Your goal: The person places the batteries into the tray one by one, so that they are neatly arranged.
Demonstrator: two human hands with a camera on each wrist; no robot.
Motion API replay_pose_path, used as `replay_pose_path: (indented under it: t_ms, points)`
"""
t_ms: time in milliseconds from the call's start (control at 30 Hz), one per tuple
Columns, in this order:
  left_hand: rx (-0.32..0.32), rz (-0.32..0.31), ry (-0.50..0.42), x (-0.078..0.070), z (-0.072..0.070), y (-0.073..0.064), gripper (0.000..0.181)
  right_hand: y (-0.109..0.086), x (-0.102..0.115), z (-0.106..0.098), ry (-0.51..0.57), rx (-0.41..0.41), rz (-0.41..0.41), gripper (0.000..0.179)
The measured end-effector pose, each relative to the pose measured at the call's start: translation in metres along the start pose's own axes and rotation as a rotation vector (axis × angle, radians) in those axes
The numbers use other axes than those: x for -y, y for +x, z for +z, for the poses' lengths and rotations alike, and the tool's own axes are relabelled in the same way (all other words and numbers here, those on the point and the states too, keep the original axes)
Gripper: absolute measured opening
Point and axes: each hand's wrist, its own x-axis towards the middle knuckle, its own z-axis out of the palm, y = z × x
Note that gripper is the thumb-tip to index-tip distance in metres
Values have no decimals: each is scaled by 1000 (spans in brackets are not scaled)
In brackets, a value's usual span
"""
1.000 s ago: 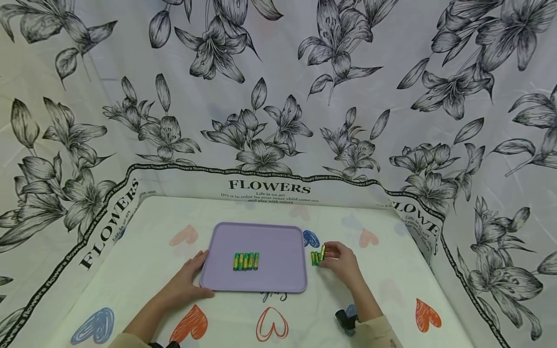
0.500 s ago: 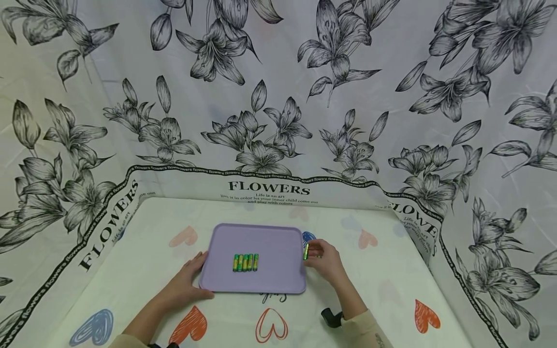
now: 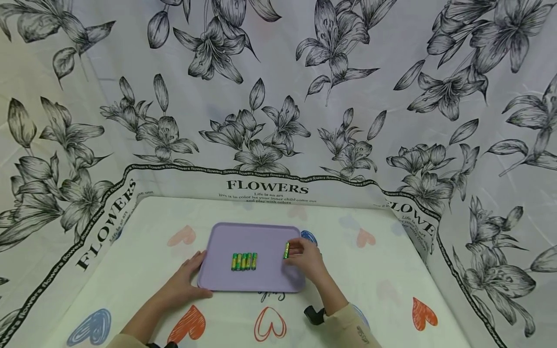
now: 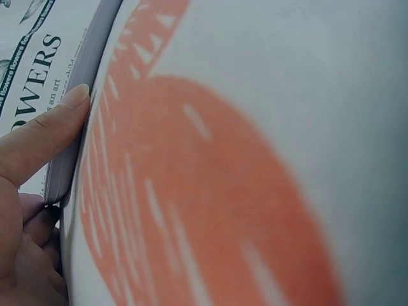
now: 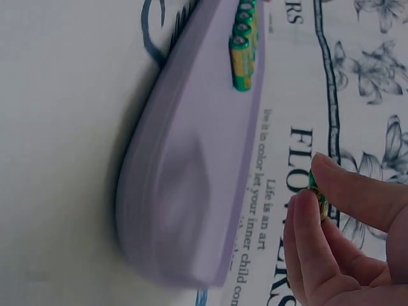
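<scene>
A lilac tray [image 3: 261, 237] lies on the table, and my left hand [image 3: 187, 280] grips its near left corner. In the left wrist view the thumb [image 4: 48, 137] presses on the tray's rim [image 4: 70, 146], the other fingers curled below. Several green and yellow batteries [image 3: 244, 261] stand side by side in a row on the tray, left of its middle. My right hand [image 3: 308, 258] pinches another such battery [image 3: 286, 250] between thumb and fingertips. It holds this battery above the tray's right part, apart from the row.
White cloth printed with hearts [image 3: 271, 325] covers the table. A flower-printed curtain [image 3: 270, 130] rises behind and at both sides. A black wrist device [image 3: 314, 315] sits at my right sleeve [image 3: 350, 328].
My right hand has carried the battery leftward from beside the tray to above its right part. The batteries seen right of the tray earlier are now hidden. My left hand stays at the corner.
</scene>
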Motion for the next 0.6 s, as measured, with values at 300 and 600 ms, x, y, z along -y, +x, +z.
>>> replay_pose_path:
  t_ms: [300, 600]
  points:
    - [6, -11, 7, -2, -2, 0, 124, 10, 10, 29, 1, 47, -23, 53]
    - [8, -4, 3, 0, 0, 1, 123, 21, 4, 58, -24, 92, -25, 53]
